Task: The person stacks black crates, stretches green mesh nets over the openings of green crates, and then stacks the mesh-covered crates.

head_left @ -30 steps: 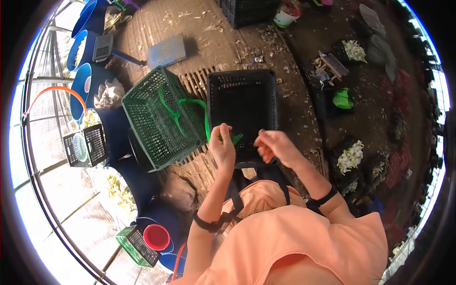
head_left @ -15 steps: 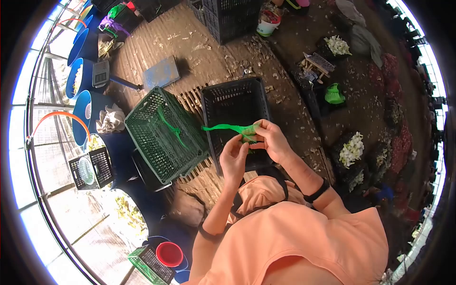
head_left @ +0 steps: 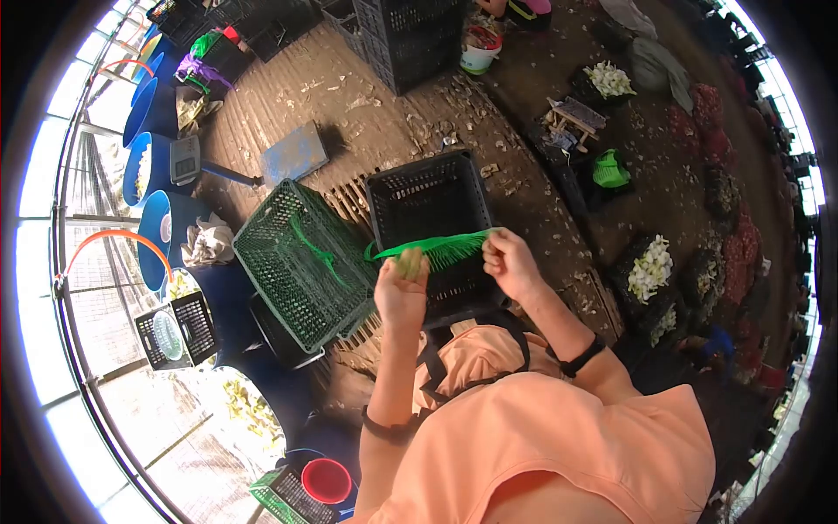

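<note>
A green mesh net (head_left: 445, 248) is stretched sideways above a black plastic crate (head_left: 428, 203). My right hand (head_left: 513, 265) is closed on the net's right end. My left hand (head_left: 401, 292) is at the net's left part, its fingers raised against the mesh and slightly blurred; whether they grip it is unclear. Left of the black crate stands a tilted green crate (head_left: 305, 271) with another strip of green net (head_left: 316, 249) inside.
A scale platform (head_left: 295, 157) lies ahead on the plank floor, its display (head_left: 185, 160) to the left. Blue barrels (head_left: 164, 229) line the left side. Stacked black crates (head_left: 410, 44) stand ahead. White flowers (head_left: 650, 269) fill a crate at right.
My hands have moved apart, and the bunched net between them is now spread wide. My left hand has shifted left and its fingers have straightened.
</note>
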### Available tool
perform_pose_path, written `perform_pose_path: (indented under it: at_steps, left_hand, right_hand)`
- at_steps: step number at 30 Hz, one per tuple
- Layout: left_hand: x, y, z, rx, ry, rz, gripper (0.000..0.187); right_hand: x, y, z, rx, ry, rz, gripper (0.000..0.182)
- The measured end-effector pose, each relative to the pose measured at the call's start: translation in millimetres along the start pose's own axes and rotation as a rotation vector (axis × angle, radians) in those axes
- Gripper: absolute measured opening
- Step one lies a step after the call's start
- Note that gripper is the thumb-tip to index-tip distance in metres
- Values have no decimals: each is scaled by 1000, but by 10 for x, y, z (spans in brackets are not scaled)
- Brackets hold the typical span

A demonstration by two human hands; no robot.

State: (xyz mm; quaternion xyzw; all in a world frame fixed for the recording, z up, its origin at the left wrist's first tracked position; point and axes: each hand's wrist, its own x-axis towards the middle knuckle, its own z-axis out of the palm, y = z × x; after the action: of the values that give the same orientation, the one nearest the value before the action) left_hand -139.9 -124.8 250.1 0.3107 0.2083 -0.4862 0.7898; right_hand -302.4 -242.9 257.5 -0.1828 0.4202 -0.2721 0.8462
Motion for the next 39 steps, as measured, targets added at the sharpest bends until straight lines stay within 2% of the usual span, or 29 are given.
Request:
perform_pose_path:
  at_steps: [2, 3, 4, 6, 7, 8, 9, 10, 12, 13, 14, 15, 16, 18, 19, 20, 22, 24, 25, 27, 29, 31, 32, 33, 34, 35, 36, 38, 39]
  left_hand:
    - [126, 132, -166, -97, -40, 33, 8]
    - [109, 188, -20, -40, 131, 58, 12]
    - [159, 231, -141, -42, 132, 59, 12]
    - [186, 325, -243, -72, -220, 86, 13]
    - [129, 277, -115, 103, 115, 188, 14]
    - [98, 214, -49, 101, 115, 187, 14]
    - [73, 163, -10, 274, 108, 245, 11]
    - [57, 140, 1, 447, 101, 303, 8]
    - [-40, 157, 45, 475, 15, 234, 10]
    - [-101, 159, 74, 491, -78, 142, 15]
    - [-151, 179, 129, 505, -171, 53, 22]
    - [-172, 231, 104, 432, -250, -59, 47]
    - [-207, 274, 90, 430, -246, -47, 47]
    - [-308, 374, 116, 848, -524, -25, 67]
    - [-373, 423, 141, 894, -561, -88, 81]
    - [-337, 434, -10, 1163, -660, 72, 72]
    - [-408, 468, 35, 1686, -677, 529, 53]
    - [-382, 522, -110, 1113, -339, 86, 32]
    - [-325, 591, -147, 1087, -213, 216, 25]
    - [-267, 859, -274, 793, -172, 156, 16]
    - [-322, 1043, -199, 606, -189, 146, 16]
    - [-535, 1151, 52, 575, -141, 159, 19]
    - [-604, 1189, 100, 572, -135, 155, 19]
    - [-668, 1227, 112, 521, -230, 117, 20]
    - [-703, 1252, 89, 466, -324, 80, 20]
    - [-655, 1243, -27, 484, -369, 79, 21]
    - [-598, 1203, -90, 480, -366, 71, 21]
    - [-513, 1100, -168, 630, -379, 51, 25]
    - [-482, 1145, -122, 728, -480, -60, 28]
  right_hand:
    - [-55, -109, -146, -262, 157, -122, 11]
    - [-80, -179, -185, -139, 151, -104, 13]
    - [-108, -236, -224, -15, 147, -84, 16]
    - [-57, -332, -418, 74, 136, -22, 19]
    - [32, -317, -591, 201, 189, -29, 19]
    - [76, -340, -618, 328, 240, -37, 20]
    - [119, -395, -554, 364, 370, -46, 19]
    - [194, -402, -661, 362, 369, -44, 19]
    - [269, -463, -693, 437, -40, -129, 15]
    - [337, -497, -693, 383, 202, -127, 12]
    - [262, -544, -483, 382, 198, -123, 12]
    - [202, -578, -291, 109, 274, -246, 11]
    - [188, -580, -188, -166, 342, -366, 11]
    - [233, -577, -153, -314, 334, -419, 15]
    - [232, -622, -142, -473, 318, -414, 16]
    - [225, -669, -136, -632, 300, -409, 17]
    - [151, -804, -123, -712, 210, -388, 25]
    - [-1, -1004, -75, -793, -288, -99, 41]
    - [12, -1079, -167, -795, -438, 37, 60]
    - [-228, -1298, -10, -821, -725, 119, 57]
    - [-310, -1521, -135, -1189, -820, 45, 46]
    - [-572, -1760, -3, -1126, -667, -24, 30]
    - [-679, -1919, -164, -748, -498, -71, 21]
    - [-641, -1992, -153, -494, -794, -399, 27]
    - [-680, -2173, -457, -192, -682, -407, 27]
    - [-760, -2398, -591, 93, -698, -290, 29]
    - [-714, -2468, -566, 79, -813, -353, 25]
    - [-449, -2410, -873, 185, -654, -253, 28]
    - [-230, -2292, -1040, 222, -470, -225, 30]
